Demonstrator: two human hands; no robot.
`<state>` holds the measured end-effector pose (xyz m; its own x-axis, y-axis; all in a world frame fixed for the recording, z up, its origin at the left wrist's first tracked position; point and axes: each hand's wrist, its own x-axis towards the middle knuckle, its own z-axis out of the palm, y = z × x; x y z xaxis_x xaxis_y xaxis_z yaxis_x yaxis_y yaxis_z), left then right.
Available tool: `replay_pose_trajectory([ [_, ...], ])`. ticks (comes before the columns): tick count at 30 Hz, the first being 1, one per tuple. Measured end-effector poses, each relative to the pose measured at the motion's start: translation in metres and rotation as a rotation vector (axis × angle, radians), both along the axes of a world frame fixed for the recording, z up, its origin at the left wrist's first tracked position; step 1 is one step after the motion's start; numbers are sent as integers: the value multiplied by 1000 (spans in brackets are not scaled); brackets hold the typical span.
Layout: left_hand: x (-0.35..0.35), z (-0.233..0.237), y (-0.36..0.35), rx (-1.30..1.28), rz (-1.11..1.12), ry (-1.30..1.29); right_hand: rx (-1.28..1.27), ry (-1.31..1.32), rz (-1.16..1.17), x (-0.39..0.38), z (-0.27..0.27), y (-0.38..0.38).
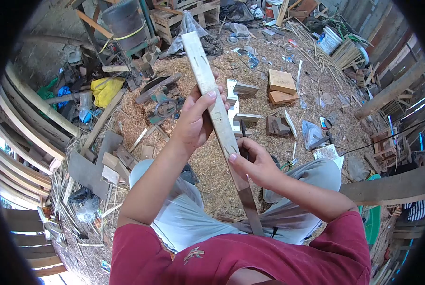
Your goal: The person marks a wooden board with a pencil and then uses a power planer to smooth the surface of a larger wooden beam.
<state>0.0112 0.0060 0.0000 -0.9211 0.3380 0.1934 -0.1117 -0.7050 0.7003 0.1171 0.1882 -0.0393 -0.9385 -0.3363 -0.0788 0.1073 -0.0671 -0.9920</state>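
Note:
A long, narrow wooden strip [217,114] with dark pencil marks on its face slants from upper left down toward my lap. My left hand [198,113] grips its upper half, thumb on the face and fingers behind. Lower down, my right hand [254,163] is closed round the strip with the thumb pressed on its face. A thin dark rod-like tool [242,127] sticks up from the right hand's fingers; its kind is unclear. The strip's lower end lies in shadow between my legs. Beyond it, a pale frame piece [232,88] with short boards overlaps the strip in this view.
Wood shavings cover the ground [212,190]. At right lie wooden blocks [282,81], a dark block [277,126] and a clear plastic bag [313,133]. A machine [162,107] stands ahead left, near a yellow sack [106,91]. Scrap boards [89,168] lie at left.

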Motion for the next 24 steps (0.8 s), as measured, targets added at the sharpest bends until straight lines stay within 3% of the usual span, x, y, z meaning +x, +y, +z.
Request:
replay_pose_trajectory([
  [7,1,10,-4,87,-162,133,181,275,-57,5,16,-1],
  [17,-1,20,-1,-156,-35,137,199,287,-100,3,17,-1],
  [20,-15,-1,-12,-437,147,114,222,306,-118,2,16,-1],
  [24,-18,16,-11,-403,373,-34,232,303,-124,2,18,-5],
])
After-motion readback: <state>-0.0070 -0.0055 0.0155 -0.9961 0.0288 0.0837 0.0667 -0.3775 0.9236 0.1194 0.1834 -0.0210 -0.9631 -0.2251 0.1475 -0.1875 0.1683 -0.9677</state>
